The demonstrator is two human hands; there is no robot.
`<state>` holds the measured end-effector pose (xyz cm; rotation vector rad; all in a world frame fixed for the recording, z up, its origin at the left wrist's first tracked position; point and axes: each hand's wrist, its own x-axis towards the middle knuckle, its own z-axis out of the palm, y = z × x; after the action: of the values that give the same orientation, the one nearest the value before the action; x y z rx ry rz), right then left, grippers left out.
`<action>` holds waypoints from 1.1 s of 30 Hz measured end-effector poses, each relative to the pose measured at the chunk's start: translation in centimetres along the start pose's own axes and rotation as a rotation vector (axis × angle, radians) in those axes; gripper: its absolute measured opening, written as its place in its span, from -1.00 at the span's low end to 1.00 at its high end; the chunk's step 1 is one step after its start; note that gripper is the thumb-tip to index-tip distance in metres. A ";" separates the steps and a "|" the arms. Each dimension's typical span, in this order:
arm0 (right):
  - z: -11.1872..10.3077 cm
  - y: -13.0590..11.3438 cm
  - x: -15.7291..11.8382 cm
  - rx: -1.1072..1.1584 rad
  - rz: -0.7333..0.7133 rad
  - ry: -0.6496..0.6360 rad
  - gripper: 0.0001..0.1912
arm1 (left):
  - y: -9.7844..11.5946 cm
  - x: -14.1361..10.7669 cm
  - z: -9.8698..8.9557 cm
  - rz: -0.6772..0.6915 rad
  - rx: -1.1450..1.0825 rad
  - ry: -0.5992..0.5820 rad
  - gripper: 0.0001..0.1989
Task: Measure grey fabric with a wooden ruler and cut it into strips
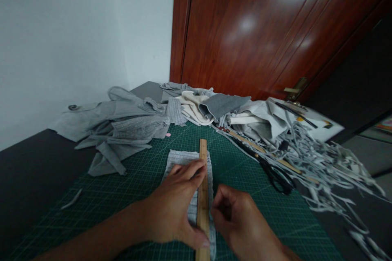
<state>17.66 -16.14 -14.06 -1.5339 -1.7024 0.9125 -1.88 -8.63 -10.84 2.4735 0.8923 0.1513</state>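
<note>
A strip of grey ribbed knit fabric [183, 156] lies lengthwise on the green cutting mat [128, 195]. Along its right side rests a wooden ruler [203, 197], with a narrow band of fabric showing beyond it. My left hand [173, 208] presses the ruler down, fingers stretched and thumb spread toward the near end. Just right of the ruler, beside the fabric's edge, my right hand [237, 218] is closed in a pinch. Whatever its fingers hold, if anything, is hidden.
Grey cloth pieces [131, 122] are heaped at the back left, with cream and grey cloths [226, 106] behind the mat. Black-handled scissors [277, 177] and another wooden strip [263, 147] lie at right, beside tangled fabric offcuts [327, 171]. A white wall and wooden door stand behind.
</note>
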 end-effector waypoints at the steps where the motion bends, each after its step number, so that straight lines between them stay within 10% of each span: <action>1: 0.1 -0.1 0.0 -0.022 -0.001 0.003 -0.90 | 0.0 0.0 0.0 0.000 -0.006 0.006 0.28; 33: 1.0 1.5 -3.7 -0.044 0.110 -0.142 -0.85 | -0.4 0.1 0.4 0.021 -0.046 0.033 0.32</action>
<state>17.99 -19.82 -15.93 -1.6395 -1.7620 1.0694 -1.96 -8.47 -11.35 2.4451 0.8671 0.2181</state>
